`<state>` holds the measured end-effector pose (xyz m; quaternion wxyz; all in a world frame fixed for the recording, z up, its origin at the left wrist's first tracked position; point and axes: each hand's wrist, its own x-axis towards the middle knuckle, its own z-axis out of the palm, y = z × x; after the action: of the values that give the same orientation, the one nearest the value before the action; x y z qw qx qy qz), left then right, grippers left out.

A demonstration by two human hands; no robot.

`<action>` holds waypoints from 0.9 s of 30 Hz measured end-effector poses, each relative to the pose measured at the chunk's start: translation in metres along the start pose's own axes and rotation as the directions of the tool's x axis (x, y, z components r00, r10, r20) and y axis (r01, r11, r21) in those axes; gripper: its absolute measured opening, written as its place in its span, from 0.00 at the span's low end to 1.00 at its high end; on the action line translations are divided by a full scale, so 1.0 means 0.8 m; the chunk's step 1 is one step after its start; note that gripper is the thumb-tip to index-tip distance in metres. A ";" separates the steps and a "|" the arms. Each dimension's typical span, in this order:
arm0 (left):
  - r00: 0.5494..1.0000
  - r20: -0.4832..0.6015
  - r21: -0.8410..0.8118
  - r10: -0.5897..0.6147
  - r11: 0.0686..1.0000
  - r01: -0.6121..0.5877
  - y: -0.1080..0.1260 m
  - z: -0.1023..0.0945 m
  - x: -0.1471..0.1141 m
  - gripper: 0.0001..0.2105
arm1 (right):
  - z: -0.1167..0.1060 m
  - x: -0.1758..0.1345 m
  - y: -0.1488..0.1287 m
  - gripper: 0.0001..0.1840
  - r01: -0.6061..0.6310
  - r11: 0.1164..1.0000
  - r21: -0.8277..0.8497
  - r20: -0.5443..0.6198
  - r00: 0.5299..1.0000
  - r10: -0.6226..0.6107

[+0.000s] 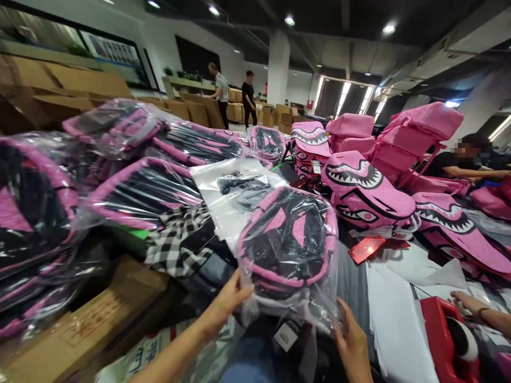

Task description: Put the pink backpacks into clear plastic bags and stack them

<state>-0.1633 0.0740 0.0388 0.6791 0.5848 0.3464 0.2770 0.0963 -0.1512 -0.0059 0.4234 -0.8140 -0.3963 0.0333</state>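
A pink and black backpack (285, 239) lies in front of me inside a clear plastic bag (275, 306), its strap side facing up. My left hand (235, 292) grips the near left edge of the bag, thumb on top. At the near right edge, my right hand (351, 335) has its fingers closed on the loose plastic. Below the backpack, between my hands, hangs a black tag with a white label (285, 336). A white plastic sheet (223, 205) with grey cloth on it sits just behind the backpack.
Bagged pink backpacks are piled at left (139, 186). Unbagged pink backpacks with shark teeth (363, 191) stand at right, near a red tape dispenser (443, 340) and another person's hand (467, 303). A cardboard box (88, 324) is at lower left; people stand farther back.
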 end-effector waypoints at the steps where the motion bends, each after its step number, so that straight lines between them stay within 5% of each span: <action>1: 0.999 0.036 -0.039 0.012 0.999 -0.011 0.003 0.021 0.004 0.48 | -0.007 0.007 -0.006 0.33 -0.042 0.999 0.018 -0.054 0.998 0.042; 3: 0.998 0.046 -0.074 0.035 0.997 -0.031 -0.001 0.050 0.013 0.53 | -0.039 0.023 -0.015 0.34 -0.095 0.995 0.019 -0.146 0.985 0.097; 5: 0.994 -0.096 -0.011 0.048 0.999 -0.049 -0.017 0.055 0.018 0.48 | -0.085 0.033 -0.015 0.37 -0.167 0.986 0.016 -0.202 0.965 0.167; 9: 0.901 -0.430 0.018 -0.053 0.998 0.067 -0.054 0.000 0.010 0.29 | -0.141 0.006 0.021 0.38 -0.365 0.930 0.028 -0.206 0.909 0.363; 12: 0.775 -0.628 0.008 -0.065 0.996 0.090 -0.074 -0.049 -0.022 0.28 | -0.116 -0.052 0.048 0.38 -0.503 0.857 0.111 0.070 0.864 0.498; 14: 0.697 -0.716 0.121 0.032 0.990 0.078 -0.089 -0.055 -0.056 0.27 | -0.077 -0.091 0.047 0.40 -0.534 0.822 0.196 0.227 0.841 0.492; 15: 0.688 -0.719 0.208 0.094 0.974 0.085 -0.099 -0.048 -0.074 0.24 | -0.057 -0.105 0.041 0.39 -0.494 0.841 0.221 0.223 0.865 0.450; 17: 0.770 -0.609 0.393 0.192 0.916 0.082 -0.119 -0.013 -0.104 0.16 | -0.021 -0.117 0.021 0.35 -0.350 0.913 0.210 0.110 0.936 0.333; 19: 0.937 -0.244 0.492 0.249 0.865 -0.101 -0.138 0.038 -0.114 0.13 | 0.001 -0.110 0.002 0.35 -0.223 0.962 0.156 0.016 0.975 0.223; 20: 0.970 -0.057 0.496 0.236 0.850 -0.178 -0.144 0.065 -0.110 0.16 | 0.008 -0.102 -0.005 0.34 -0.191 0.972 0.139 0.010 0.981 0.191; 22: 0.990 0.048 0.482 0.133 0.865 -0.139 -0.149 0.114 -0.088 0.24 | 0.015 -0.087 -0.012 0.32 -0.187 0.973 0.138 0.050 0.982 0.181; 24: 1.000 0.008 0.376 0.028 0.926 -0.029 -0.146 0.149 -0.063 0.31 | 0.016 -0.082 -0.010 0.34 -0.238 0.959 0.151 0.075 0.970 0.229; 27: 0.986 0.126 0.090 -0.107 0.991 0.096 -0.139 0.174 -0.048 0.32 | 0.010 -0.095 -0.004 0.33 -0.318 0.921 0.225 0.080 0.948 0.308</action>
<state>-0.0792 -0.0574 -0.0544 0.6886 0.6110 0.3420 0.1886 0.0390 -0.1962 -0.0305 0.4973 -0.8101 -0.2634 0.1645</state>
